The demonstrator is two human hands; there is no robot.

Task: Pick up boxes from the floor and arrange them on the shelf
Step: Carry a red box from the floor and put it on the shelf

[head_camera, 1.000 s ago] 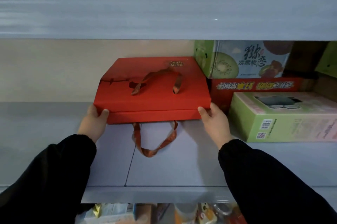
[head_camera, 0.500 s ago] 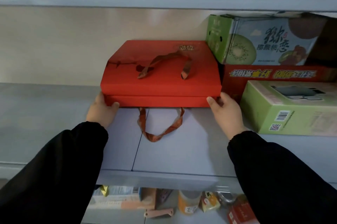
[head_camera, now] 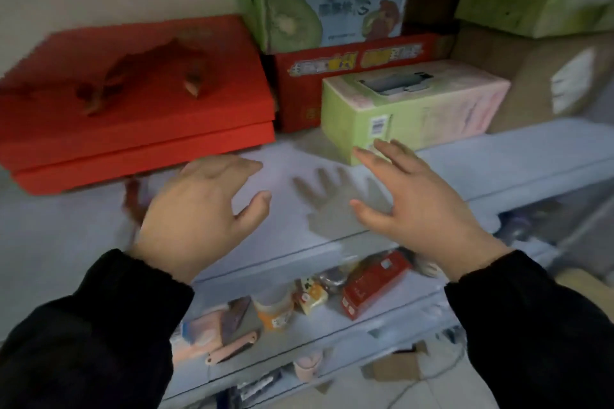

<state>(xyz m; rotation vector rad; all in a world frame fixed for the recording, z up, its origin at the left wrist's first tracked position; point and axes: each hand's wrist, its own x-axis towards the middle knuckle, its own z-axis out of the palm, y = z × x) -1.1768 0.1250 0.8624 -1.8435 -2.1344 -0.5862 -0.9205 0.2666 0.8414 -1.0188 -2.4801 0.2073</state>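
Now the flat red gift box point(head_camera: 133, 102) lies on the shelf point(head_camera: 498, 156) — both hands, left hand point(head_camera: 199, 209) and right hand point(head_camera: 422, 205), spread empty.

Dim, motion-blurred throughout; hand shadow on shelf point(head_camera: 99, 232); edges bent by wide lens.

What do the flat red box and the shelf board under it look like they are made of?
Flat red box: likely rigid paperboard, matte red, with crisp edges, a lid seam along its front and ribbon-like handles. Shelf board: probably painted metal, pale grey with a faint sheen and a panel seam; blur leaves it uncertain.
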